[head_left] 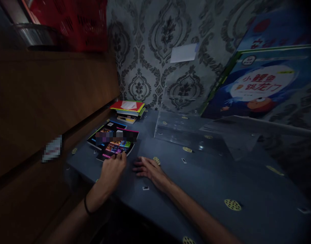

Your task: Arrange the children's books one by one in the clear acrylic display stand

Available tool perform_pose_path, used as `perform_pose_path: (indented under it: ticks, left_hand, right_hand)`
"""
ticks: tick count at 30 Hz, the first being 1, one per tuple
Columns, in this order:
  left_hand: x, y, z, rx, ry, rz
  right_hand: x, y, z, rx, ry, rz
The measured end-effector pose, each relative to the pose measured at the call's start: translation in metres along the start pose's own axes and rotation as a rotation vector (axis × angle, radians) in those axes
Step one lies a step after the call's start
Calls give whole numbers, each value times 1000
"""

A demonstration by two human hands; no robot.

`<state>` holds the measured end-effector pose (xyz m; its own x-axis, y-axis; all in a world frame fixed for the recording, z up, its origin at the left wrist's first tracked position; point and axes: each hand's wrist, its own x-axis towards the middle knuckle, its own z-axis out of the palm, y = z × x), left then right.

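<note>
Two dark, colourful books overlap at the left of the table, the front book point(123, 146) lying partly over the back book point(102, 134). At the front book's near edge, my left hand point(113, 173) has its fingers curled down on the cover, closed on that edge; the thumb is hidden. My right hand point(151, 171) is just to the right, low over the tabletop and apart from the books. Its fingers are stretched and slightly spread, with nothing in them.
A small stack of books point(128, 107) stands behind, near the patterned wall. A clear acrylic stand point(175, 132) is at centre right, with large picture books point(262, 84) behind it. Wooden cabinet point(56, 88) on the left bears a red basket point(86, 23). Dark patterned cloth covers the table point(165, 206).
</note>
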<state>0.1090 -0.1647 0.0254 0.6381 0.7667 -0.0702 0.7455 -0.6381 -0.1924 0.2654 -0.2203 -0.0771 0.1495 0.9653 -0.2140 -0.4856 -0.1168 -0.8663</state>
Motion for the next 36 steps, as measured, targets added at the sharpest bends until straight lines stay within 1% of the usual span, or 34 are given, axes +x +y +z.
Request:
perform_pose_path:
  ticks: [2, 3, 4, 6, 8, 11, 13, 15, 18, 21, 23, 25, 27, 29, 31, 33, 35, 36]
  left_hand:
    - [-7, 14, 11, -19, 27, 48]
    - [-10, 20, 19, -31, 44, 75]
    - [-14, 25, 28, -47, 63, 104]
    - [-21, 32, 44, -101, 120, 171]
    - [-25, 31, 53, -193, 194, 259]
    - [-20, 17, 54, -384, 245, 407]
    - [-8, 5, 52, -480, 230, 435]
    - [9, -5, 55, -521, 208, 417]
    - [40, -9, 67, -548, 216, 435]
    - [68, 2, 77, -564, 216, 507]
    - [83, 15, 78, -558, 190, 565]
    - [94, 28, 77, -551, 166, 623]
    - [101, 39, 76, -547, 166, 649]
    - [105, 46, 79, -545, 190, 651]
    - [106, 49, 84, -556, 240, 639]
    - [106, 50, 89, -576, 294, 633]
    - [106, 50, 93, -595, 329, 639]
    - [106, 50, 94, -606, 341, 644]
  right_hand:
    - [6, 0, 8, 67, -31, 35]
    - [8, 1, 10, 74, -24, 38]
    - [9, 1, 11, 66, 3, 31]
    - [11, 3, 10, 29, 100, -15]
    - [9, 4, 5, -20, 176, -81]
    - [-2, 1, -8, -77, 182, -140]
    - [-14, -6, -20, -100, 170, -143]
    - [-28, -15, -33, -135, 168, -129]
    - [-49, -27, -53, -215, 200, -70]
    - [-64, -35, -72, -310, 278, -37]
    - [-72, -39, -85, -412, 313, -11]
    - [-79, -45, -96, -568, 337, 44]
    - [-85, -52, -104, -808, 394, 48]
    - [-88, -59, -105, -1091, 491, -50]
    - [-83, -62, -98, -1291, 541, -200]
    - [-67, -60, -82, -1339, 478, -332]
    - [-44, -53, -63, -1309, 331, -437]
    - [-31, -49, -55, -1294, 268, -461]
